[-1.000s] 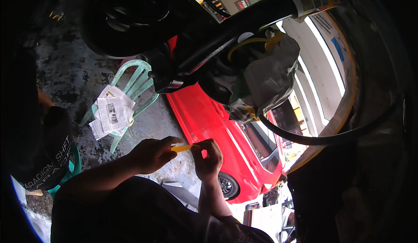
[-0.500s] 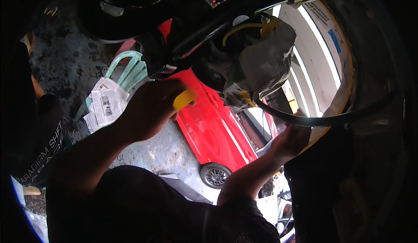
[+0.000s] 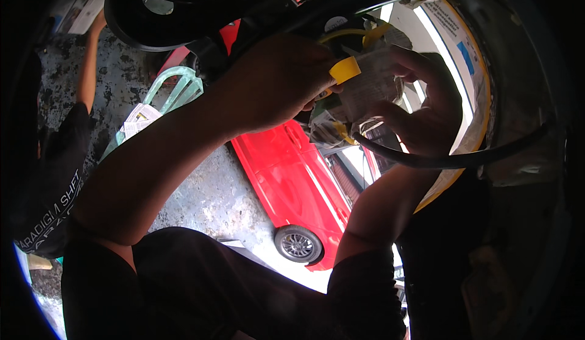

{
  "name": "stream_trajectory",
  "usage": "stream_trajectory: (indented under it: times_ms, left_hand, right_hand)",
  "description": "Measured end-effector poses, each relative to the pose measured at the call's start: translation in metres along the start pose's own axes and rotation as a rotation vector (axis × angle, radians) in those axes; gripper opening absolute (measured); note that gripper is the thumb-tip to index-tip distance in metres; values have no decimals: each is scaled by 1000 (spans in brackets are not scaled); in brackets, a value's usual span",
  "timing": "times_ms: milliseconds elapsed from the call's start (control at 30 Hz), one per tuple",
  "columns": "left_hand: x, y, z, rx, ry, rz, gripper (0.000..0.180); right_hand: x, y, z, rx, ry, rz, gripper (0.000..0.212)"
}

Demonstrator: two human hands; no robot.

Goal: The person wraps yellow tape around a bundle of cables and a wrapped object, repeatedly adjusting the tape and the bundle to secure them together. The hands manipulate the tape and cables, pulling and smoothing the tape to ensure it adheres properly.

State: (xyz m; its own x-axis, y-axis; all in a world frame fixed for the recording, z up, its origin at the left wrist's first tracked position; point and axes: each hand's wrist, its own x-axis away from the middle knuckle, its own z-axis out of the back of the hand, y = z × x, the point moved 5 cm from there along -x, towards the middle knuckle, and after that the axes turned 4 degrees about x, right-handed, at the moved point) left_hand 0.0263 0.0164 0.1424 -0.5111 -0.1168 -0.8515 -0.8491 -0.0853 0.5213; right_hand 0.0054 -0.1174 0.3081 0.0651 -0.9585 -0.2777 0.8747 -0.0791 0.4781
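My left hand is raised at the upper middle, its fingers pinched on a short strip of yellow masking tape. The strip's free end points right, against a bundle wrapped in newspaper. On the bundle's other side is my right hand, thumb below and fingers above, curled around the paper. Older yellow tape crosses the top of the wrapping. What lies under the paper is hidden. A thin black rubber strip curves across just below my right hand.
Black vehicle parts hang across the top. Paper masking edged with yellow tape lines the opening at right. Beyond are a red car and a green plastic chair bearing newspaper. Another person's arm shows at left.
My left hand has moved right and up with the tape, to the wrapped bundle. My right hand has risen from below the black strip to the newspaper. The other person's arm has swung upward.
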Motion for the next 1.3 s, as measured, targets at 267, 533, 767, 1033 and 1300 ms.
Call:
stream_trajectory:
  times_ms: [267,533,767,1033,1300]
  left_hand:
    - [-7,15,6,-116,12,-140,25]
    - [3,25,0,29,231,-10,38]
    - [18,40,-4,-88,210,-215,43]
    - [48,43,-17,-8,124,-80,42]
    - [65,41,-24,200,113,-24,44]
  right_hand:
    - [-24,-8,-22,68,-32,-51,30]
    - [-25,12,-1,305,90,-357,16]
    - [-41,50,28,480,5,-433,24]
    - [-36,49,38,515,-202,-550,31]
    - [-28,14,34,483,-151,-446,25]
